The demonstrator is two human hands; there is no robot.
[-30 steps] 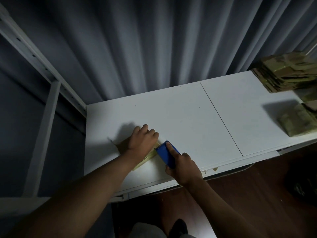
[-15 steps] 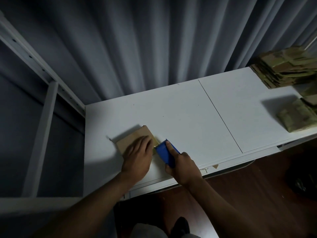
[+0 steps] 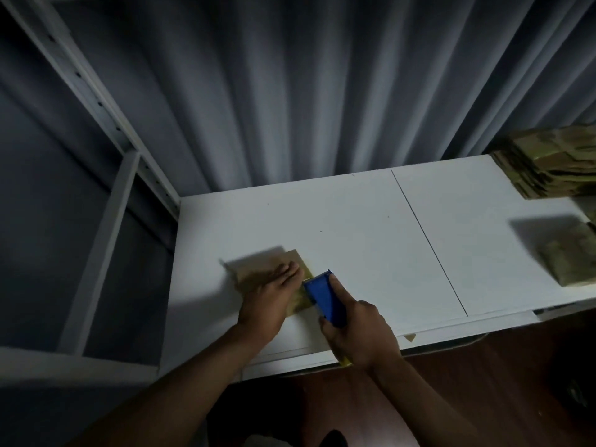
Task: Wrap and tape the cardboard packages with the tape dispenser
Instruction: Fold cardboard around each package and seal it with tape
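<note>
Cardboard package [image 3: 274,269] is pressed flat by left hand [image 3: 267,301] | tape dispenser [image 3: 324,298] gripped in right hand [image 3: 358,333], at its right edge | taping judged underway | stacked packages [image 3: 548,166] far right; their state cannot be told.

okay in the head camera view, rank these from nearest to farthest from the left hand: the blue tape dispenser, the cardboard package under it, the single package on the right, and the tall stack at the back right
1. Cardboard package: directly under the left hand, which presses on it.
2. Blue tape dispenser: just right of that hand, held by the right hand.
3. Single package: far right, near the table's front edge.
4. Tall stack: far right, back corner.
</note>
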